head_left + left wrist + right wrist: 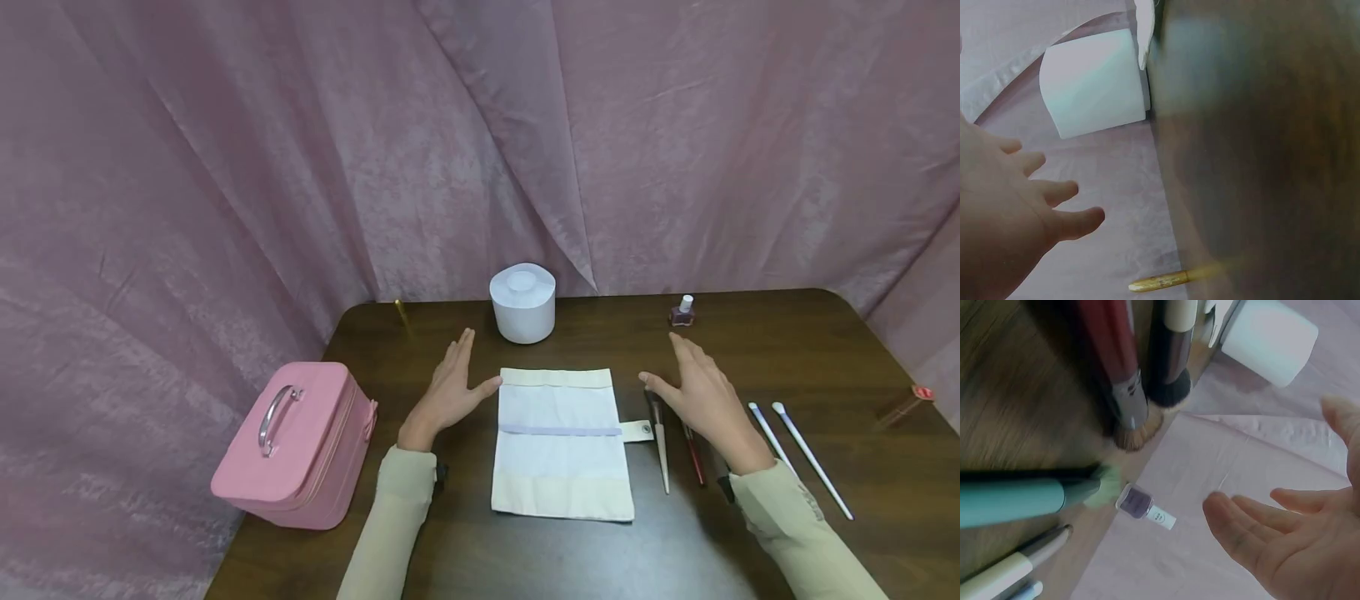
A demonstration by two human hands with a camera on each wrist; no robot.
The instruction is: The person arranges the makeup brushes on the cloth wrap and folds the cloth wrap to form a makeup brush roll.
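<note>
Head view: a cream and white fabric brush roll [561,444] is lying unrolled and flat on the dark brown wooden table [825,350], between both hands; a pale lilac elastic band [558,431] is crossing its middle and a snap tab [637,431] is sticking out at its right edge.

Left hand [448,392]: fingers are extending straight, held together, thumb tip just meeting the roll's upper left corner; gripping nothing. The left wrist view is showing the fingers slightly spread and bare.

Right hand [701,392]: fingers are extending relaxed, palm down, hovering over the heads of a cream-handled makeup brush [661,446] and a red-handled makeup brush [693,457] just right of the roll; holding nothing. Whether it is touching them cannot be told.

Two slim white-handled brushes [798,450] are lying further right. A small nail polish bottle with white cap and mauve contents [682,311] is standing at the far edge; its cap is carrying small print, unreadable in the right wrist view. A white cylindrical lidded container [522,303] is standing behind the roll, a thin gold stick [402,313] to its left. A pink zipped vanity case with a metal handle [300,442] is sitting at the table's left corner.
</note>
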